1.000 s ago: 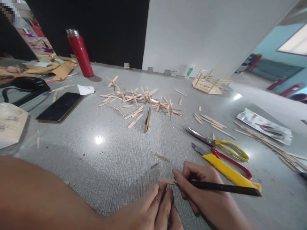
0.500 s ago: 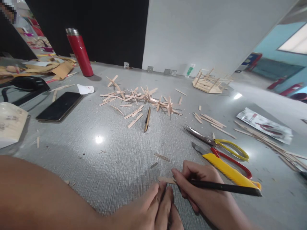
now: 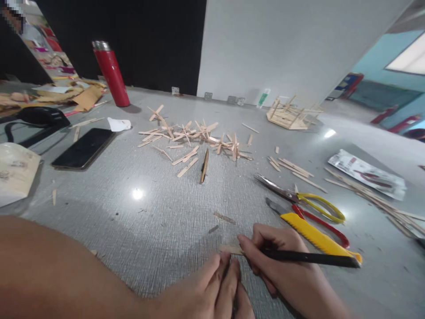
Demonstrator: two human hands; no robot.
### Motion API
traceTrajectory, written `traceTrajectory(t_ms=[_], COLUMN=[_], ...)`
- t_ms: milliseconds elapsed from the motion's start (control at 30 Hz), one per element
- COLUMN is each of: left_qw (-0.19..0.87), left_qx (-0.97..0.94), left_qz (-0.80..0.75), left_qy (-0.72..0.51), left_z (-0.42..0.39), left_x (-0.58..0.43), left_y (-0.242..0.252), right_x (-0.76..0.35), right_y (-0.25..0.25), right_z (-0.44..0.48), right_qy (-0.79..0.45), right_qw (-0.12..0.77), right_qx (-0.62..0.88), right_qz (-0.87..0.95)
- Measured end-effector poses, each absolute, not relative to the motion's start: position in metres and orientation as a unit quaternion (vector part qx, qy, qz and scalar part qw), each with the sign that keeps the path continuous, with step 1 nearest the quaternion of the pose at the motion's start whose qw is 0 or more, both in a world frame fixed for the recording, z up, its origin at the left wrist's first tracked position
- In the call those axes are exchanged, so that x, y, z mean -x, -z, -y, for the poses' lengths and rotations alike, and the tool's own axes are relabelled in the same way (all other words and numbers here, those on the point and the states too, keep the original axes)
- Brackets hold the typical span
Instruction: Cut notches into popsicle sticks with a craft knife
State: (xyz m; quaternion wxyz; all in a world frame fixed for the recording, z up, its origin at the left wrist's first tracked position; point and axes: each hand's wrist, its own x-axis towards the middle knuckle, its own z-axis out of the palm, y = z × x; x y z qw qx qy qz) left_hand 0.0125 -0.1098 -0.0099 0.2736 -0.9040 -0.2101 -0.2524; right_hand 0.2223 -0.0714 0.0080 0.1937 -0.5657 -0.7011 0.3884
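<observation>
My right hand (image 3: 282,237) is closed in a writing grip round a black pencil (image 3: 318,258), whose back end points to the right. Its tip is hidden by my fingers. Under the fingertips of my left hand (image 3: 212,288), a short flat wooden stick (image 3: 231,250) is pinned against the table; its right end reaches my right fingers. The left fingers are bent and pressed together. Just beyond my right hand lie scissors (image 3: 320,207) with one yellow and one red handle, and a yellow utility knife (image 3: 315,235) next to them.
Cut wooden sticks lie in a pile (image 3: 199,133) mid-table, near a brown pointed piece (image 3: 204,166). Long sticks (image 3: 375,197) and a white packet (image 3: 367,173) are at right. A stick frame (image 3: 288,117), red bottle (image 3: 111,73) and phone (image 3: 83,148) stand or lie farther off.
The back end of the pencil has shifted slightly upward. Both hands and the wooden stick stay in nearly the same place.
</observation>
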Motion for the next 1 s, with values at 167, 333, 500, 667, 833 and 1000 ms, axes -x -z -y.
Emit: traceTrajectory(t_ms=[167,333,500,667,833,1000], left_qw=[0.278,0.274,0.277,0.293,0.312,0.310], left_qx=[0.904,0.903,0.904,0.899,0.898,0.893], left_qz=[0.209,0.213,0.211,0.206,0.189,0.191], left_qy=[0.251,0.251,0.247,0.252,0.246,0.264], left_z=[0.110,0.110,0.111,0.110,0.109,0.109], left_x=[-0.014,-0.014,-0.012,-0.011,-0.011,-0.011], left_y=[0.011,0.011,0.013,0.015,0.016,0.016], right_x=[-0.223,-0.223,-0.221,-0.228,-0.239,-0.233], right_y=[-0.006,-0.006,-0.014,-0.032,-0.041,-0.031], right_z=[0.071,0.072,0.069,0.058,0.048,0.059], right_qy=[-0.407,-0.410,-0.475,-0.503,-0.466,-0.504], right_qw=[0.199,0.204,0.236,0.347,0.396,0.296], right_qx=[0.562,0.560,0.556,0.534,0.532,0.550], right_qz=[0.692,0.691,0.640,0.584,0.586,0.596])
